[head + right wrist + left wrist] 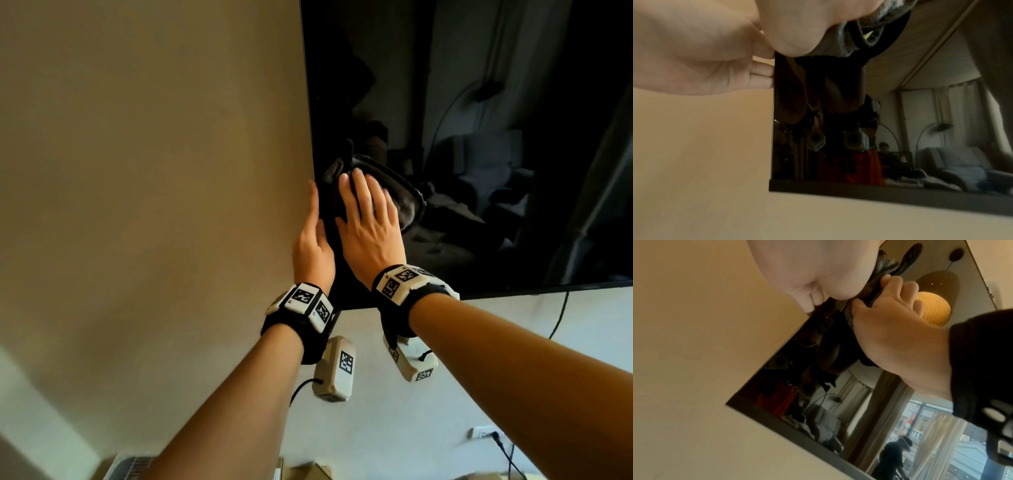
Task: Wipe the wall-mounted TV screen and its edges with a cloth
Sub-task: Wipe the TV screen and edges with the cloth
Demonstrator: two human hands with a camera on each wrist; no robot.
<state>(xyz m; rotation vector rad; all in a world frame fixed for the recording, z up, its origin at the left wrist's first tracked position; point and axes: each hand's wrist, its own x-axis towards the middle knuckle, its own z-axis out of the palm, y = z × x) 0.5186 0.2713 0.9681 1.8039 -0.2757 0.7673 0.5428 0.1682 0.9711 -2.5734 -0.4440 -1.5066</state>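
The wall-mounted TV (479, 102) fills the upper right of the head view, its dark screen reflecting the room. A dark grey cloth (407, 202) lies on the screen close to the left edge (308, 120). My right hand (370, 222) presses flat on the cloth with straight fingers. My left hand (313, 236) lies along the TV's left edge, index finger pointing up. In the right wrist view the left hand (694, 56) has its fingers reaching behind that edge, and the cloth (840, 40) bunches under the right palm (793, 24). The left wrist view shows the right hand (890, 331) on the cloth (887, 262).
Bare beige wall (154, 171) spans the left. A black cable (560, 318) hangs below the TV's bottom edge (879, 193). A wall socket with a plug (483, 432) sits low right. Cardboard boxes (308, 472) and a white ribbed unit (130, 466) stand below.
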